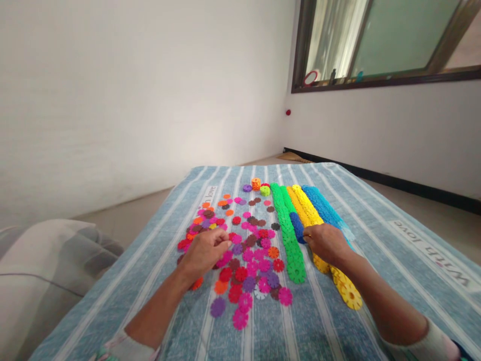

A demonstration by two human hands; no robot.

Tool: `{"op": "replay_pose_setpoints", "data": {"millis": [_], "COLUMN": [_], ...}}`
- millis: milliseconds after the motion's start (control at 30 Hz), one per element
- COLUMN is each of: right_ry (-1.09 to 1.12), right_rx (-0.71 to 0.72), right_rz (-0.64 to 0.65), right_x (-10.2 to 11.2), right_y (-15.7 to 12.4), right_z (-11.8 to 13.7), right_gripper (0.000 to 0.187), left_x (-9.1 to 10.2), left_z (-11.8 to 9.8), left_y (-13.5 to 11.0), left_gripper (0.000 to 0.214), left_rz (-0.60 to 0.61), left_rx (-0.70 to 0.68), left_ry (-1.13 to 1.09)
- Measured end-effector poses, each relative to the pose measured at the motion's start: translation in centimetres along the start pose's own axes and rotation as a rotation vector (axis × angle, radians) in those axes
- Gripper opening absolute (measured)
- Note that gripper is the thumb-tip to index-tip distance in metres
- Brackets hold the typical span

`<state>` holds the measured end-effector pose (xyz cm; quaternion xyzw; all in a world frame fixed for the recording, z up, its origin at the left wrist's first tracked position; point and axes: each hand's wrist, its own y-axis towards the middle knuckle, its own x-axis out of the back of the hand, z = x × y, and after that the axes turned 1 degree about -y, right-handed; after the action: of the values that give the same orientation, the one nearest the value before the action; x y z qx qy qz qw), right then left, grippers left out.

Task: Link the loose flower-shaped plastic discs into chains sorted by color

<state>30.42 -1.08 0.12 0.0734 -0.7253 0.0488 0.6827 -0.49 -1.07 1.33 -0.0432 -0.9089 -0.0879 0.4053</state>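
Observation:
Many flat snowflake-shaped plastic discs (248,250) in pink, red, orange, purple and brown lie scattered on a blue striped bedsheet (376,235). My left hand (205,250) rests on the left part of that pile, fingers curled over a few discs. To the right lie long rows of stacked discs: a green row (287,228), a yellow row (306,205) and a blue row (323,205). My right hand (326,243) lies across the yellow row, fingertips pinched at the end of a short dark blue row (296,225).
Small stacks of orange, purple and light green discs (257,185) stand at the far end of the sheet. A grey cushion (45,271) lies at the left. White walls and a window (383,40) are beyond the bed; bare floor surrounds it.

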Motion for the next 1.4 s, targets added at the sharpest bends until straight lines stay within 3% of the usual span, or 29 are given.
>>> {"op": "replay_pose_setpoints", "data": {"millis": [167, 433, 533, 667, 767, 867, 1067, 1200, 1400], "right_ry": [-0.022, -0.005, 0.082, 0.249, 0.344, 0.435, 0.523, 0.519, 0.535], "right_rx": [-0.012, -0.081, 0.034, 0.392, 0.631, 0.760, 0.830, 0.834, 0.843], "right_rz": [-0.004, -0.127, -0.220, -0.391, -0.451, -0.462, -0.479, -0.435, -0.474], "right_x": [-0.2, 1.1, 0.6, -1.1, -2.1, -2.8, -3.5, -3.7, -4.1], "right_y": [0.0, -0.7, -1.4, -3.2, -5.0, -6.5, -7.5, -7.4, -7.4], "right_z": [0.1, 0.3, 1.4, 4.7, 7.7, 10.0, 11.4, 11.3, 11.5], "right_gripper": [0.024, 0.029, 0.030, 0.036, 0.034, 0.028, 0.022, 0.023, 0.021], "left_x": [1.1, 4.2, 5.0, 5.3, 5.1, 4.6, 3.8, 3.6, 3.5], "left_z": [1.3, 3.2, 4.3, 5.5, 5.5, 5.0, 4.1, 3.5, 3.3], "left_y": [0.4, 0.9, 0.9, 0.8, 0.5, 0.3, 0.1, -0.1, -0.4], "left_gripper": [0.021, 0.019, 0.016, 0.016, 0.018, 0.020, 0.013, 0.015, 0.009], "left_rz": [-0.043, -0.185, -0.198, -0.152, -0.082, -0.005, 0.119, 0.181, 0.223], "left_rx": [0.082, 0.181, 0.206, 0.195, 0.168, 0.168, 0.139, 0.209, 0.191], "left_ry": [-0.008, 0.084, 0.068, 0.173, 0.275, 0.345, 0.505, 0.613, 0.590]}}
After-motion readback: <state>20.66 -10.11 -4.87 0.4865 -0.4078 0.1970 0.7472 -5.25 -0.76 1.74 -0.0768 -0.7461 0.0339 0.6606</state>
